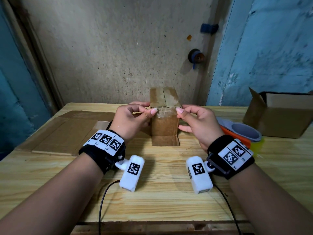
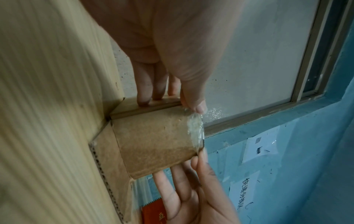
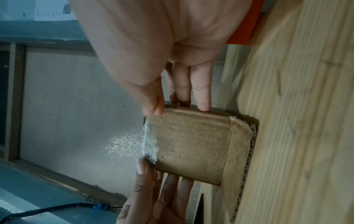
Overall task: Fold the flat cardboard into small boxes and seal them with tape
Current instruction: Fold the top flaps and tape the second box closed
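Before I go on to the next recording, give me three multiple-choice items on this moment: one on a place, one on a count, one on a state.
1. Where do the flat cardboard sheets lie on the table?
A. left of the small box
B. right of the small box
C. on top of the small box

2. How many hands touch the small box?
A. none
B. one
C. two

3. How do the small box's top flaps stand?
A. spread wide open
B. closed, with clear tape over the seam
C. torn off

Answers:
1 A: in the head view the sheets lie at the left.
2 C: the left hand and the right hand each pinch a top corner.
3 B: the flaps meet, and the clear tape runs over the near top edge.
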A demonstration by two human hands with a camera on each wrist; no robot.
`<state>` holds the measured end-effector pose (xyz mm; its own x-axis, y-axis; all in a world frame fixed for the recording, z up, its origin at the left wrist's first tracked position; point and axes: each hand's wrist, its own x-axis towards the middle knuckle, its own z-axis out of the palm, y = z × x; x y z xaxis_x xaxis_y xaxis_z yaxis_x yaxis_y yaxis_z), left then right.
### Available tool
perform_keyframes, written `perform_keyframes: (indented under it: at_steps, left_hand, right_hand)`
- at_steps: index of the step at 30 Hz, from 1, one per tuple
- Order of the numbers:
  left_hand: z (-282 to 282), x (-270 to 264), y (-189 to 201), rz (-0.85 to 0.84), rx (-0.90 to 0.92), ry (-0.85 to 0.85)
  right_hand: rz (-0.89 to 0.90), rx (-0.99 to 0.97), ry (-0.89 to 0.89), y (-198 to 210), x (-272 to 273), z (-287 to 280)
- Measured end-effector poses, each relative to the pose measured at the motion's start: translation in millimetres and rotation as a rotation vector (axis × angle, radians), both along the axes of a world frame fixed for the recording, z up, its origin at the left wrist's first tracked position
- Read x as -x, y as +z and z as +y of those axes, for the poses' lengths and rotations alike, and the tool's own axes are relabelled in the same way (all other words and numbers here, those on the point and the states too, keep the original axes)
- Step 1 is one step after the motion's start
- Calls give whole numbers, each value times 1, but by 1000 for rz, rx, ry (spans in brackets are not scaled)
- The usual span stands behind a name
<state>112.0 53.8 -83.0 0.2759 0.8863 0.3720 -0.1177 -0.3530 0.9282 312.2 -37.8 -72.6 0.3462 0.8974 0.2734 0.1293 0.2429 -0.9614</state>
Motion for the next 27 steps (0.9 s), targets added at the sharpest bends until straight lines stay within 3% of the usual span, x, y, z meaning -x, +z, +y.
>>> perform_keyframes:
  at_steps: [14, 21, 27]
  left_hand:
    - [10, 2, -3, 62, -99, 22]
    - [18, -2, -7, -96, -11, 10]
    - [14, 3, -6, -44, -10, -44]
  right_hand:
    - [-155, -54, -58, -6, -4, 9]
    - [6, -61, -89, -5, -1, 12]
    - [-35, -21, 20, -5, -1, 9]
